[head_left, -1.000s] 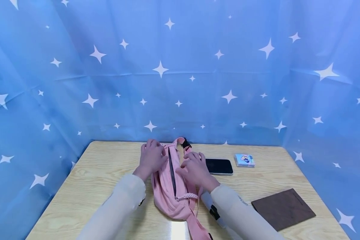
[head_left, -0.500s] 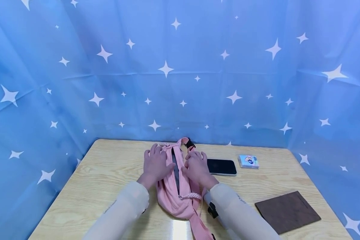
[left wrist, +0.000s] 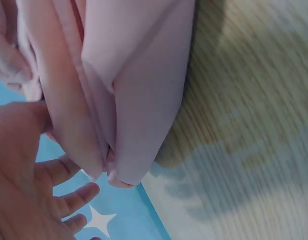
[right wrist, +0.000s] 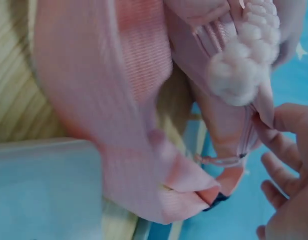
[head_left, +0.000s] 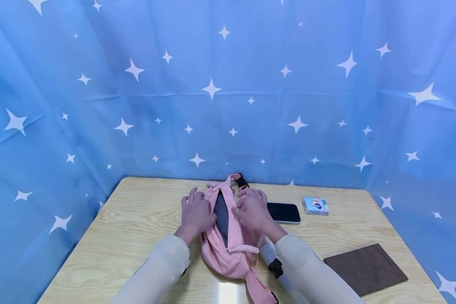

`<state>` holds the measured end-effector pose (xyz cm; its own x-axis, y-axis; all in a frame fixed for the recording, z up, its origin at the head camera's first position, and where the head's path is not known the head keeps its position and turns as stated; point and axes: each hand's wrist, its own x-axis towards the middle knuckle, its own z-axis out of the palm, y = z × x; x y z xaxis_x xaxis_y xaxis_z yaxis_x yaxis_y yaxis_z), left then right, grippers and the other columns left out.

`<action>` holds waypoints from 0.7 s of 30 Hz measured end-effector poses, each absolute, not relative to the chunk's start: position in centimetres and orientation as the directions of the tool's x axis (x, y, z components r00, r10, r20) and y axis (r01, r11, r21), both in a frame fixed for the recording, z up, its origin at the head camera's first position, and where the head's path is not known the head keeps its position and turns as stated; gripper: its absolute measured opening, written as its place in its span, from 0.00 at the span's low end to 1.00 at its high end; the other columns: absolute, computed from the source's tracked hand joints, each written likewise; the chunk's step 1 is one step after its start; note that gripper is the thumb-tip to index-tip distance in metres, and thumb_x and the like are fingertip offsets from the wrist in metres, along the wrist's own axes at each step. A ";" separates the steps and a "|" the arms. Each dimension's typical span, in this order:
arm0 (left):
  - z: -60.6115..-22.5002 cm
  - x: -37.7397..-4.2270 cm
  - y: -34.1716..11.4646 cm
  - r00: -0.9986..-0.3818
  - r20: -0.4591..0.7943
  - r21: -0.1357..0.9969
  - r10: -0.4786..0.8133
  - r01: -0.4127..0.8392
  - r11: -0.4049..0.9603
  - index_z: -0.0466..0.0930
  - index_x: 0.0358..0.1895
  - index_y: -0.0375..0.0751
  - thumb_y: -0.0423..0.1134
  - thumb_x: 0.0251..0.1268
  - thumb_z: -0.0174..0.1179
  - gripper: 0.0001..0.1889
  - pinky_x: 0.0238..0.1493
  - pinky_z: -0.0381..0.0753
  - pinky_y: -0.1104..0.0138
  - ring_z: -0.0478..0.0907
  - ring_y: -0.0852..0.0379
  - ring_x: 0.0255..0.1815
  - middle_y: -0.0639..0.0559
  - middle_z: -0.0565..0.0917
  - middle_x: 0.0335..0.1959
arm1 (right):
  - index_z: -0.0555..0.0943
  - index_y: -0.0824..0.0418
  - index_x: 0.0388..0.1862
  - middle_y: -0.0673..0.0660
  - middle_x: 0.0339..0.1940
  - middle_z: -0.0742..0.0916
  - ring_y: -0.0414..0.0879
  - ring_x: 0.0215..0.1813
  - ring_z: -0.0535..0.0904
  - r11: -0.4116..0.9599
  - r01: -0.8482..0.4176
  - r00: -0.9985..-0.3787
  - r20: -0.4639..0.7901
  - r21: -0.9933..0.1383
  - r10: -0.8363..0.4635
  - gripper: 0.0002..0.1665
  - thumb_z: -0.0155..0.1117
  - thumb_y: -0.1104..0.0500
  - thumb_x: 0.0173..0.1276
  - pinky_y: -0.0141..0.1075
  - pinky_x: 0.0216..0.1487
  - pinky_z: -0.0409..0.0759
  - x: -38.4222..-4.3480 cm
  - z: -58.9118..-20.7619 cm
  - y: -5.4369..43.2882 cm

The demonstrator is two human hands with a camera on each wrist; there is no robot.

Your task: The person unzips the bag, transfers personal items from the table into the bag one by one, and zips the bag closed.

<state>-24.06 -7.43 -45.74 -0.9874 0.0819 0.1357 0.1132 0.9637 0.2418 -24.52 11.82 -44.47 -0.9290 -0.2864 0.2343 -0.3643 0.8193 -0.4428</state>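
A pink waist bag point(head_left: 222, 265) stands on the table with its long zip undone, showing a dark grey lining point(head_left: 222, 215). My left hand point(head_left: 196, 213) grips the opening's left edge; the left wrist view has its thumb tucked behind the fabric and the other fingers spread. On the opposite edge, my right hand point(head_left: 252, 209) pinches the cloth between thumb and forefinger, as the right wrist view shows. A white braided cord point(right wrist: 239, 75) hangs at the zip's near end. The wide pink strap point(right wrist: 93, 75) loops beside the bag, and its black buckle point(head_left: 241, 181) lies at the far end.
A dark-screened phone point(head_left: 285, 212) lies just right of the bag. Further right is a small light-blue packet point(head_left: 316, 205) with a cartoon print. A flat brown rectangle point(head_left: 366, 269) rests near the right table edge. A starry blue curtain point(head_left: 251, 126) encloses the table.
The bag's opening has spread from a narrow slit to a wide gap, with more lining visible. Both hands have taken hold of its edges, and the right hand has shifted slightly right.
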 end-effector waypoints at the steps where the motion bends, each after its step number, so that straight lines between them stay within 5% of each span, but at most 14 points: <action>1: -45.7 -24.0 -7.5 -0.984 0.163 0.259 0.073 0.114 0.959 0.76 0.19 0.49 0.49 0.52 0.64 0.12 0.69 0.58 0.43 0.55 0.42 0.75 0.45 0.76 0.60 | 0.83 0.50 0.18 0.51 0.52 0.83 0.52 0.63 0.70 0.817 -0.363 -0.929 0.237 -0.449 -0.283 0.14 0.67 0.51 0.64 0.58 0.72 0.47 -24.5 -44.2 11.8; 10: -42.0 -24.1 -9.1 -0.909 0.415 0.534 -0.045 0.203 0.820 0.81 0.22 0.48 0.42 0.53 0.62 0.06 0.66 0.61 0.45 0.66 0.44 0.64 0.48 0.78 0.51 | 0.83 0.50 0.17 0.52 0.54 0.82 0.49 0.64 0.68 0.800 -0.341 -0.929 0.304 -0.493 -0.208 0.14 0.67 0.51 0.62 0.57 0.73 0.47 -23.7 -41.4 11.8; 21: -39.4 -24.5 -11.1 -0.907 0.420 0.561 -0.027 0.236 0.794 0.79 0.21 0.48 0.41 0.52 0.61 0.05 0.65 0.60 0.45 0.64 0.43 0.66 0.48 0.77 0.53 | 0.77 0.47 0.10 0.54 0.54 0.81 0.55 0.60 0.71 0.902 -0.217 -0.956 0.266 -0.374 -0.120 0.19 0.62 0.49 0.60 0.59 0.67 0.60 -22.5 -42.5 12.6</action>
<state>-24.45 -11.07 -39.35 -0.9070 -0.0270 0.4203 0.2362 0.7936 0.5607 -22.55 12.61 -42.50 -0.9564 -0.1202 0.2662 -0.2174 0.9016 -0.3740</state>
